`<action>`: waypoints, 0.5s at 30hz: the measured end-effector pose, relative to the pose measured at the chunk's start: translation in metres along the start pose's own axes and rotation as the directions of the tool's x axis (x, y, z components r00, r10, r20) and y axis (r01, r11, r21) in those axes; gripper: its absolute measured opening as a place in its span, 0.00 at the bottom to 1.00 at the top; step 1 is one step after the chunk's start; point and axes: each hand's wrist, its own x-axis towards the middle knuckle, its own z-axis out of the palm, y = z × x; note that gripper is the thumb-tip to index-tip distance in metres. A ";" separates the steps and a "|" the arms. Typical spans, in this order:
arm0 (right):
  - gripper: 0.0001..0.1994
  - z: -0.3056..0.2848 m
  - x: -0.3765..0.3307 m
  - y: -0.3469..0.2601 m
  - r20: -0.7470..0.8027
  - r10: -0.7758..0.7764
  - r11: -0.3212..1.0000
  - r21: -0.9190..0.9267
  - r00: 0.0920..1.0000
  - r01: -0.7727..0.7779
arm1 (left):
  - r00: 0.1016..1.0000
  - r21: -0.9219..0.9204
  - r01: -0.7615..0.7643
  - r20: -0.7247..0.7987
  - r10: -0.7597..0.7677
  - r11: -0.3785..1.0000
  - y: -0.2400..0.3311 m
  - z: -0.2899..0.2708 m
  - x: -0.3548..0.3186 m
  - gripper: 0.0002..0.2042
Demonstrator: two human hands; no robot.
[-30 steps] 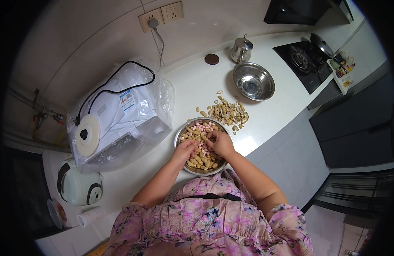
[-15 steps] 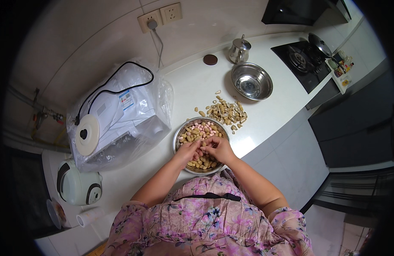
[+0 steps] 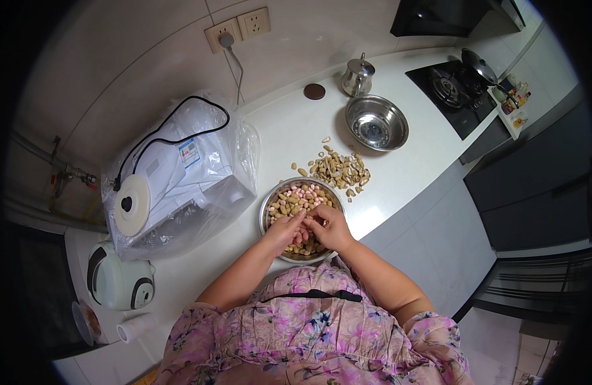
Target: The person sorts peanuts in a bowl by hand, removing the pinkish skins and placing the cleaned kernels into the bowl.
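A steel bowl near the counter's front edge holds unshelled peanuts in tan shells and loose pink kernels. Both hands meet above it, fingertips together. My left hand is turned partly palm up with its fingers curled. My right hand pinches thumb and forefinger against the left fingertips. A peanut between them is mostly covered by the fingers. Just beyond the bowl lies a heap of broken peanut shells on the white counter.
A second steel bowl stands beyond the shells, beside a lidded steel pot and a brown round lid. At left sits a plastic-wrapped white appliance, with a pale green rice cooker nearer me. A gas hob is far right.
Both hands stay over the bowl. The fingers have shifted slightly and closed further, hiding the tan piece that showed between them. The view has moved a little.
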 end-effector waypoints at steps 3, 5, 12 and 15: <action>0.06 -0.001 0.000 -0.004 0.018 -0.004 1.000 0.002 1.000 0.004 | 1.000 0.018 -0.001 -0.008 0.001 1.000 0.000 -0.001 0.000 0.22; 0.08 -0.001 -0.001 -0.002 0.038 0.013 1.000 0.006 0.999 -0.013 | 1.000 0.040 -0.007 -0.019 0.008 0.999 0.000 -0.003 0.001 0.21; 0.12 -0.004 -0.002 0.001 0.028 -0.045 0.998 -0.049 0.999 0.047 | 0.998 -0.050 -0.063 -0.027 0.062 0.997 -0.002 -0.004 0.002 0.18; 0.11 -0.004 -0.002 -0.005 -0.015 -0.081 0.995 -0.064 0.997 0.080 | 0.998 -0.023 -0.052 -0.025 0.052 0.998 -0.003 -0.005 0.004 0.17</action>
